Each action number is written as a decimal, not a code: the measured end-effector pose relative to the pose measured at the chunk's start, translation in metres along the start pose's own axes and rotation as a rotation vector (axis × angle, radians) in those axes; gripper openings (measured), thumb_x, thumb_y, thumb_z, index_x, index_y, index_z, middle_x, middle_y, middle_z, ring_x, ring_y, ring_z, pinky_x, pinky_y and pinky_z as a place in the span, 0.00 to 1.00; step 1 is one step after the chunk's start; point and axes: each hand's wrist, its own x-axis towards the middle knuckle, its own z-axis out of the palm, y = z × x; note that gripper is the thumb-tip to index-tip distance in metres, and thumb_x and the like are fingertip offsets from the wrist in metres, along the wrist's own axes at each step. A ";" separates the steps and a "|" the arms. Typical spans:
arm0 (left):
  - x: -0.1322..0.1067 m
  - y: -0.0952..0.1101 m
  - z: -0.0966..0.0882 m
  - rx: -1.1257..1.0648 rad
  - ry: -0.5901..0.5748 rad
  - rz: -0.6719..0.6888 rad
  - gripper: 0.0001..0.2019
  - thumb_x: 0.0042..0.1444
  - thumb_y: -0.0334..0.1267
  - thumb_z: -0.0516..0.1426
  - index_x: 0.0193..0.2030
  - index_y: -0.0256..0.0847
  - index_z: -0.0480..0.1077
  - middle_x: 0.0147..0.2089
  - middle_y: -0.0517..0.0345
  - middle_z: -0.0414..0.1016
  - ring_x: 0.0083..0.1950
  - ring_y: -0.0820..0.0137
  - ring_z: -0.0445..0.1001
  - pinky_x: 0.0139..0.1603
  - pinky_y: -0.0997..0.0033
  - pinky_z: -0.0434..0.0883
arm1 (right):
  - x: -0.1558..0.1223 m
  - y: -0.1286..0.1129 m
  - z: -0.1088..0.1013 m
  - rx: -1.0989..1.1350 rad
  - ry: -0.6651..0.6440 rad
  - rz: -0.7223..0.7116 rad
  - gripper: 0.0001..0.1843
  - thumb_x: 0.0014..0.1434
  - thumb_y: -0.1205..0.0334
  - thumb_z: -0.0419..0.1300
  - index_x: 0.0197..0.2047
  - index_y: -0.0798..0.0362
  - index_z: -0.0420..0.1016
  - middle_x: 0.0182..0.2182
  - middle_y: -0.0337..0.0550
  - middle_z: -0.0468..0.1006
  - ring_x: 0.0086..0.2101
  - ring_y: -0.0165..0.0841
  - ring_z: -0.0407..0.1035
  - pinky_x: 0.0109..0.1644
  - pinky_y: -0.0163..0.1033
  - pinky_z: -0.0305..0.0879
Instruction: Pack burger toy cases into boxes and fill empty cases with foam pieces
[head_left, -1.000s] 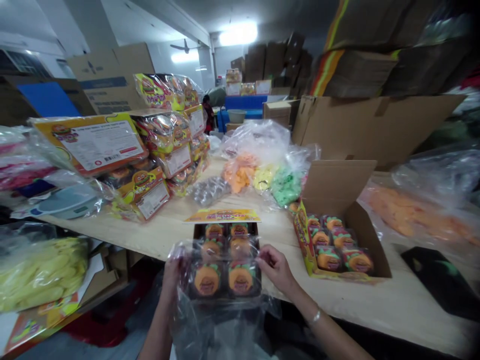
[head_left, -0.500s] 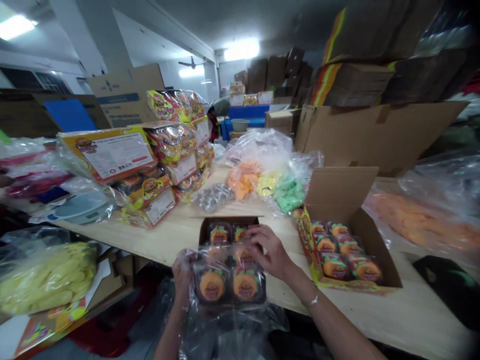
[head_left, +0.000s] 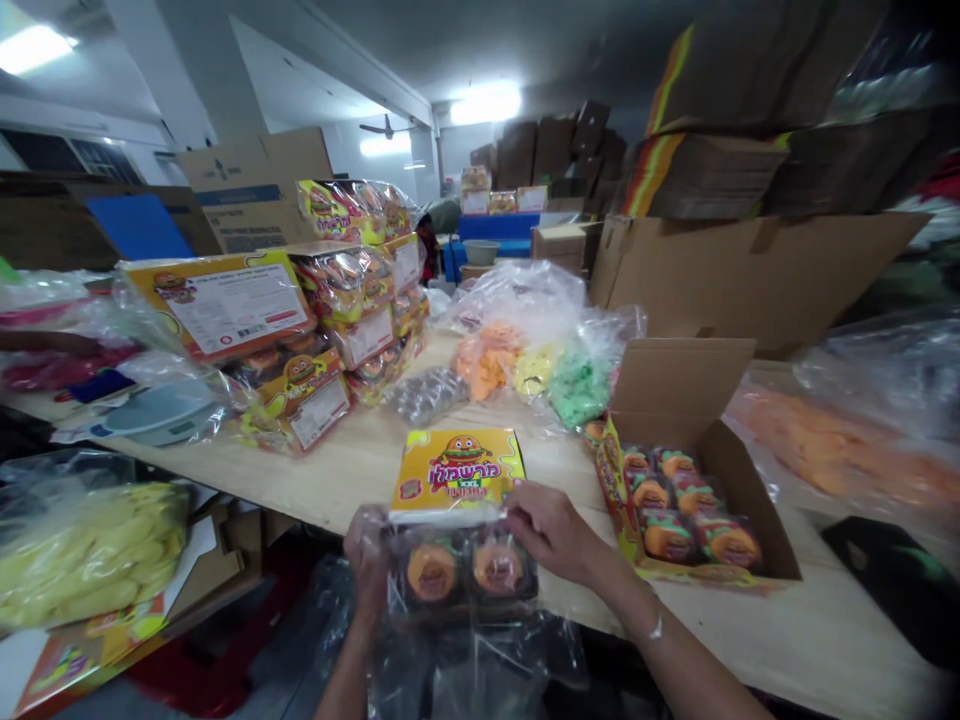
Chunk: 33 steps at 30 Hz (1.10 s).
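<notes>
A display box of burger sweets (head_left: 433, 574) is in front of me, its front half inside a clear plastic bag (head_left: 480, 650). The box's yellow printed lid (head_left: 461, 466) covers the rear rows, and two burgers show at the front. My left hand (head_left: 367, 548) is closed on the bag at the box's left side; the bag partly veils the fingers. At the right end of the lid's front edge, my right hand (head_left: 551, 530) is closed with thumb and fingers on the bag. A second box of burgers (head_left: 705, 575) stands to the right, its flap up.
Wrapped burger boxes (head_left: 330, 330) are stacked at the left, beside a blue basin (head_left: 161, 412). Bags of orange (head_left: 487, 360) and green pieces (head_left: 581, 385) lie behind. Large cartons (head_left: 750, 280) stand at the right. Another person's arm (head_left: 49, 343) shows at far left.
The yellow lid has come down over the rear burgers, which showed before. My right hand has moved slightly down and right, from the box's back right to the lid's edge.
</notes>
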 end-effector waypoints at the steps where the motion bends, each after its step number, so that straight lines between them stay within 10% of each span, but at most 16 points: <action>1: -0.001 0.001 0.000 -0.012 0.028 0.018 0.11 0.46 0.45 0.58 0.22 0.41 0.64 0.23 0.62 0.63 0.26 0.71 0.62 0.26 0.73 0.64 | -0.004 0.001 0.005 0.000 -0.017 0.045 0.08 0.65 0.64 0.51 0.34 0.50 0.68 0.28 0.41 0.73 0.29 0.33 0.67 0.33 0.37 0.61; 7: -0.003 0.017 0.006 -0.061 -0.010 -0.048 0.14 0.50 0.46 0.56 0.36 0.37 0.73 0.36 0.52 0.76 0.35 0.65 0.73 0.34 0.68 0.71 | -0.011 0.011 0.022 0.267 0.108 0.346 0.10 0.67 0.57 0.49 0.35 0.50 0.63 0.23 0.36 0.69 0.24 0.30 0.63 0.28 0.35 0.56; 13: 0.023 0.020 0.017 0.035 -0.105 -0.121 0.09 0.48 0.44 0.58 0.27 0.40 0.67 0.25 0.63 0.68 0.27 0.72 0.66 0.27 0.76 0.65 | -0.016 0.028 0.019 0.479 0.285 0.505 0.14 0.59 0.49 0.59 0.37 0.53 0.69 0.20 0.30 0.57 0.21 0.27 0.53 0.24 0.33 0.48; 24: 0.075 -0.010 0.039 0.172 -0.266 -0.282 0.11 0.43 0.45 0.57 0.20 0.41 0.64 0.19 0.60 0.67 0.26 0.69 0.65 0.25 0.74 0.62 | -0.002 0.063 0.051 0.787 0.634 0.746 0.21 0.48 0.44 0.66 0.30 0.52 0.67 0.23 0.33 0.67 0.23 0.27 0.58 0.27 0.32 0.56; 29: 0.088 -0.012 0.049 0.138 -0.293 -0.219 0.13 0.46 0.47 0.55 0.30 0.39 0.71 0.34 0.55 0.76 0.36 0.66 0.70 0.34 0.71 0.67 | -0.057 0.065 0.058 1.027 0.311 0.749 0.21 0.50 0.42 0.65 0.28 0.52 0.68 0.18 0.30 0.62 0.18 0.24 0.51 0.22 0.30 0.48; 33: 0.105 -0.012 0.061 0.145 -0.336 -0.191 0.06 0.43 0.37 0.58 0.19 0.40 0.68 0.25 0.59 0.71 0.34 0.67 0.68 0.36 0.73 0.67 | -0.099 0.066 0.053 1.107 -0.030 0.760 0.19 0.42 0.49 0.72 0.23 0.54 0.71 0.17 0.33 0.66 0.19 0.24 0.55 0.24 0.31 0.51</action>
